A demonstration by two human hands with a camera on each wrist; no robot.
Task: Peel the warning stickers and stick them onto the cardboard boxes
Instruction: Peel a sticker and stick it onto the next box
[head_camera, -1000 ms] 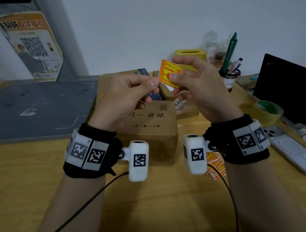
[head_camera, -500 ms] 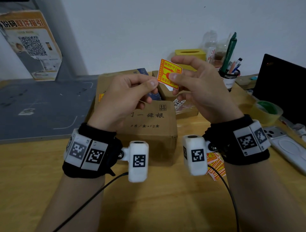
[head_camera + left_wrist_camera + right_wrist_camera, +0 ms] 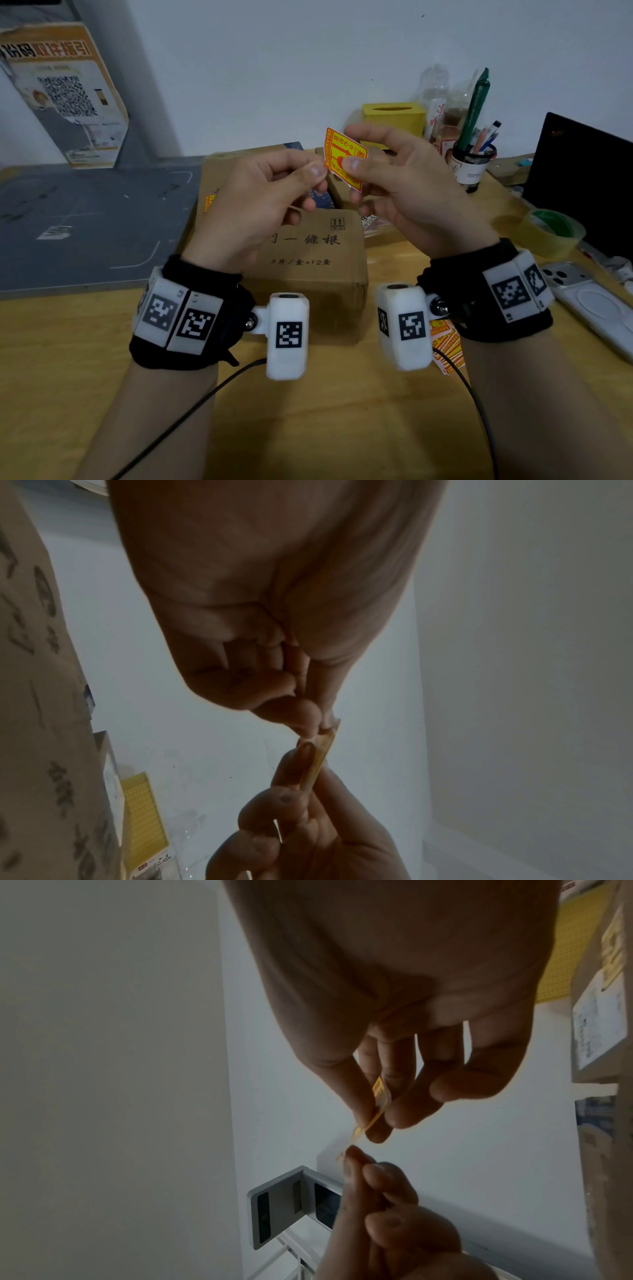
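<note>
An orange and yellow warning sticker (image 3: 343, 156) is held up above the cardboard box (image 3: 308, 253) in the head view. My right hand (image 3: 352, 161) pinches it between thumb and forefinger. My left hand (image 3: 317, 174) pinches its lower left edge with thumb and forefinger tips. In the left wrist view the sticker (image 3: 322, 753) shows edge-on between both hands. The right wrist view shows the sticker (image 3: 371, 1112) in the same pinch. More loose stickers (image 3: 447, 346) lie on the table under my right wrist. A second, smaller box (image 3: 337, 192) sits behind the first, mostly hidden by my hands.
A yellow tissue box (image 3: 394, 118), a pen holder (image 3: 472, 164) and a bottle stand at the back right. A tape roll (image 3: 551, 233), a phone (image 3: 589, 305) and a dark screen (image 3: 582, 178) line the right side. A grey mat (image 3: 85, 219) covers the left.
My left thumb and forefinger have closed in on the sticker's lower left edge. The sticker and my right hand have barely moved.
</note>
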